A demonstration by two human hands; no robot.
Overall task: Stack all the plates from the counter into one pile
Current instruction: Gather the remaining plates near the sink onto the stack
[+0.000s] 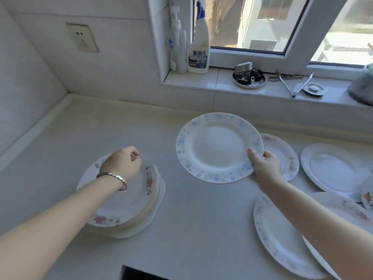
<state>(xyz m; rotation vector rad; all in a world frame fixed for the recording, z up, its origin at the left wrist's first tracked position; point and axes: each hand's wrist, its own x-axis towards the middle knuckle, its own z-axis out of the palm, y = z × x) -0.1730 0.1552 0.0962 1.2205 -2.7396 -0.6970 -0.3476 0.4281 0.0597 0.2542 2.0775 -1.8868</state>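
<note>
A pile of plates (149,190) with red flower rims stands on the counter at the left. My left hand (123,164) hovers above the pile with fingers loosely curled, holding nothing. My right hand (264,166) grips the near right rim of a white plate with a blue-patterned rim (214,146), held in the air over the middle of the counter. Loose plates lie on the right: a pink-rimmed plate (286,156), a white plate (333,168), a blue-rimmed plate (280,239) under my right forearm, and a flowered plate (347,207).
The pale counter (193,219) meets a tiled wall at left and back. On the window sill (222,81) stand spray bottles (198,47), a metal dish with clips (248,78) and tongs (296,85). A dark cut-out (139,274) opens at the counter's near edge.
</note>
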